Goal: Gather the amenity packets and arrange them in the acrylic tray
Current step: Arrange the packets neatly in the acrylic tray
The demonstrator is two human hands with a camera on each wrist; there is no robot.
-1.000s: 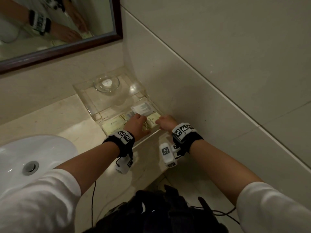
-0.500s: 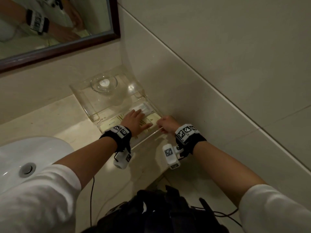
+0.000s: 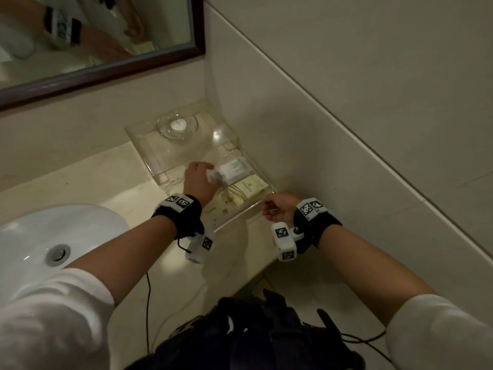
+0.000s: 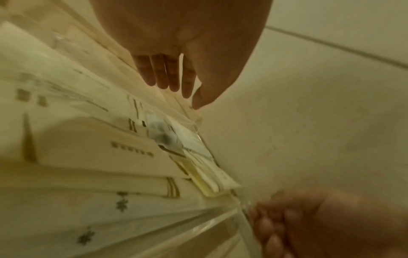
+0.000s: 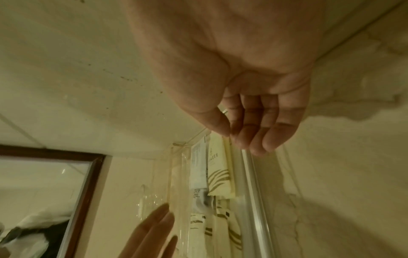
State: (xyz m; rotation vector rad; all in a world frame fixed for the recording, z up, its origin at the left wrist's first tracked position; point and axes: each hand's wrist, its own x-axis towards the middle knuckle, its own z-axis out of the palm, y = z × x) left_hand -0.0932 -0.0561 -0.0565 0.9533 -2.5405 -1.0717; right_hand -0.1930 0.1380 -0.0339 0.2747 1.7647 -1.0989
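Note:
The clear acrylic tray [image 3: 240, 213] sits in the counter's corner against the wall. Cream amenity packets [image 3: 249, 186] with gold print lie in its front part, and a white packet [image 3: 230, 169] lies just behind them. My left hand [image 3: 198, 177] hovers over the tray's middle with straight fingers [image 4: 172, 82], holding nothing; the white packet [image 4: 174, 137] lies below and beside it. My right hand [image 3: 276, 206] pinches the tray's front right corner, thumb and fingers [image 5: 253, 139] closed on the rim [image 5: 253, 174]. More cream packets [image 4: 88, 157] fill the tray's near side.
A glass dish [image 3: 177, 126] with a round white thing in it stands at the tray's back. The white sink [image 3: 40, 244] is to the left, a dark-framed mirror [image 3: 93, 36] above. A tiled wall [image 3: 346, 129] runs close along the right. Cables hang below my wrists.
My left hand has lifted off the cream packets and moved back over the tray beside the white packet. My right hand stays at the tray's front right corner.

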